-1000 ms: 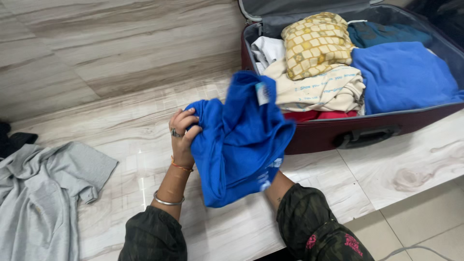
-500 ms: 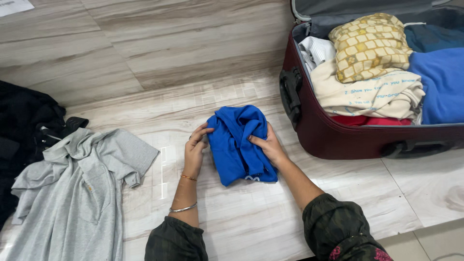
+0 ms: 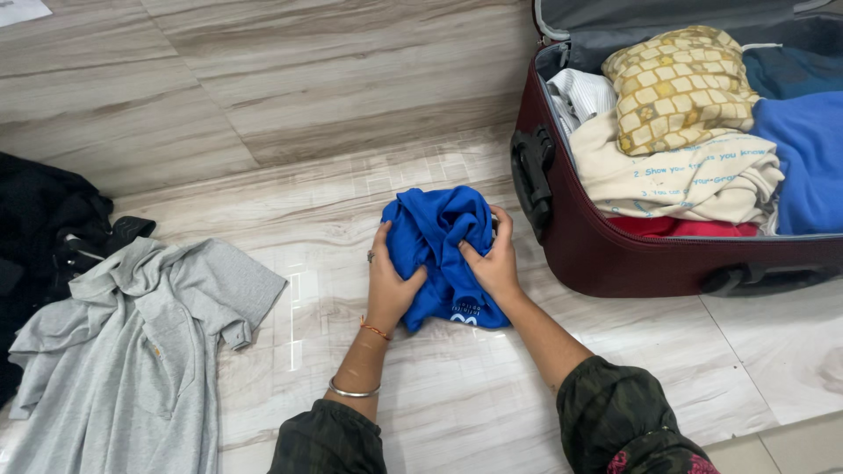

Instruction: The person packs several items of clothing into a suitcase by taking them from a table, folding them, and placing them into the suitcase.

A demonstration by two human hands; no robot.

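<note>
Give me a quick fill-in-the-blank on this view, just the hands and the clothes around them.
1. Both hands grip a bundled garment whose colour is ____.
2. The left hand wears a ____ on one finger.
3. The grey shirt lies spread on the floor to the ____ of the hands.
4. The open suitcase has a dark ____ outer shell; the right hand is nearer to it.

Missing words: blue; ring; left; red

Bare floor [image 3: 290, 114] ahead, suitcase [image 3: 615, 254] blocking right, grey shirt [image 3: 132, 351] left
</note>
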